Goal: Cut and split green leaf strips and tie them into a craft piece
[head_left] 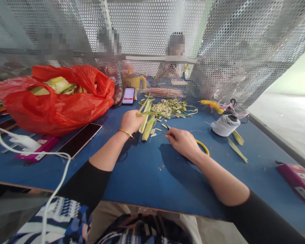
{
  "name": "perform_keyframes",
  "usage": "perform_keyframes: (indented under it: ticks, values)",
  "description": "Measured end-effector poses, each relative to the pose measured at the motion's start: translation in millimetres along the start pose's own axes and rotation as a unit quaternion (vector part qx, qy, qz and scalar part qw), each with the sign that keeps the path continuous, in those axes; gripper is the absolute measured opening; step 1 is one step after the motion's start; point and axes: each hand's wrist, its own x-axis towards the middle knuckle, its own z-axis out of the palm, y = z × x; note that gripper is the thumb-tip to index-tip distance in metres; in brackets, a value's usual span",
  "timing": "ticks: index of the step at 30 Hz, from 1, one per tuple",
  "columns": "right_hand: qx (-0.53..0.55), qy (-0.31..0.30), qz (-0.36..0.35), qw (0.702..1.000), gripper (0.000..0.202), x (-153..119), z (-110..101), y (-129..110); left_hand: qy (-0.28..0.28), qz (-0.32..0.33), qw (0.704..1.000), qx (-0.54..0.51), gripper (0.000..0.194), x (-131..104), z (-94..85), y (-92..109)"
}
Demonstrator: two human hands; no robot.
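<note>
My left hand [132, 121] is closed on a narrow green leaf strip [149, 113] that looks like corn husk. Beside its fingers, longer pale-green husk pieces [148, 128] lie on the blue table. Closed too, my right hand [184, 142] is low over the table, with a dark pointed tip [168, 127] poking out past the fingers. A yellow handle loop [203, 147] shows behind that hand, so these look like scissors, mostly hidden by the palm. Small cut bits [154, 134] lie between the hands, and a heap of chopped husk [170, 108] sits just beyond.
On the left stand a red plastic bag [78, 108] of husks, a dark phone [81, 139] and a power strip [38, 149] with a white cable. A lit phone [128, 96], a white thread spool [225, 125] and a yellow glue gun [212, 105] lie farther back. Perforated metal screen [152, 27] behind.
</note>
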Motion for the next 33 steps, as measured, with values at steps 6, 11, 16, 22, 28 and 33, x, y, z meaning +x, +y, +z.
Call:
perform_keyframes:
  ticks: [6,11,16,22,28,33]
  values:
    - [0.359,0.018,0.03,0.933,0.041,6,10,3,-0.135,-0.022,0.965,-0.223,0.018,-38,25.0,24]
    - [0.449,0.0,0.051,0.892,0.047,7,19,3,-0.162,-0.039,0.949,-0.269,0.021,-53,31.9,33]
    - [0.465,0.008,0.067,0.883,0.03,8,18,8,-0.214,-0.138,0.895,-0.367,0.027,-53,25.4,38]
    - [0.341,0.07,0.046,0.936,0.023,7,19,8,-0.233,-0.182,0.856,-0.424,0.033,-56,27.6,38]
    - [0.235,0.107,0.013,0.966,0.025,3,15,0,-0.192,-0.182,0.88,-0.395,0.03,-57,29.6,38]
    - [0.199,0.127,0.024,0.971,0.024,3,3,-2,-0.178,-0.181,0.889,-0.381,0.025,-53,30.0,37]
